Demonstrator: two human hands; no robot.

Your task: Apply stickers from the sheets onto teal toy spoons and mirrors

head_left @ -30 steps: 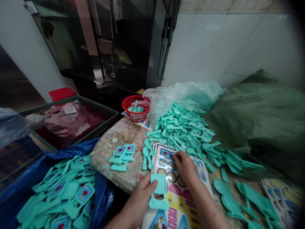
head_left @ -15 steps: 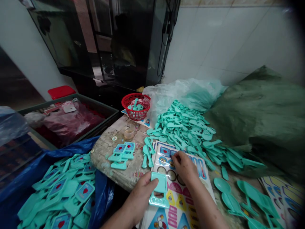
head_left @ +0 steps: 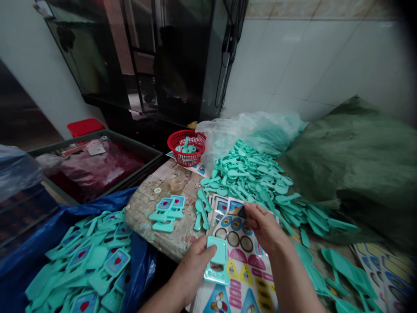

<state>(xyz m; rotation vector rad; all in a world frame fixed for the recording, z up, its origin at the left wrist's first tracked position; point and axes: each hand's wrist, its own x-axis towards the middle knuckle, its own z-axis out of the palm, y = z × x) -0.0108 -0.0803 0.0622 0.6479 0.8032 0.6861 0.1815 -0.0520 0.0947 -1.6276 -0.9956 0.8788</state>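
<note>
My left hand point(head_left: 194, 266) grips a teal plastic toy piece point(head_left: 217, 251), a small square panel with a cut-out handle, thumb on its front. It hangs just over a sticker sheet point(head_left: 240, 256) printed with circles, triangles and other colourful shapes. At the sheet's top edge my right hand point(head_left: 265, 224) is closed, its fingertips pinching a sticker point(head_left: 237, 208) that is partly curled up. Left of the sheet lie teal panels with heart stickers point(head_left: 167, 208) and a few teal spoon-like pieces point(head_left: 202, 208).
A large heap of teal pieces point(head_left: 250, 174) covers the table's back. Behind it are a red basket point(head_left: 186, 158) and a green sack point(head_left: 345, 161). A blue bag point(head_left: 143, 256) of stickered panels stands at left. Larger teal spoons point(head_left: 345, 269) and more sticker sheets point(head_left: 387, 278) lie at right.
My right hand has moved slightly right, and a sticker at the sheet's top has lifted and curled in its fingers. My left hand holds the teal panel in nearly the same place.
</note>
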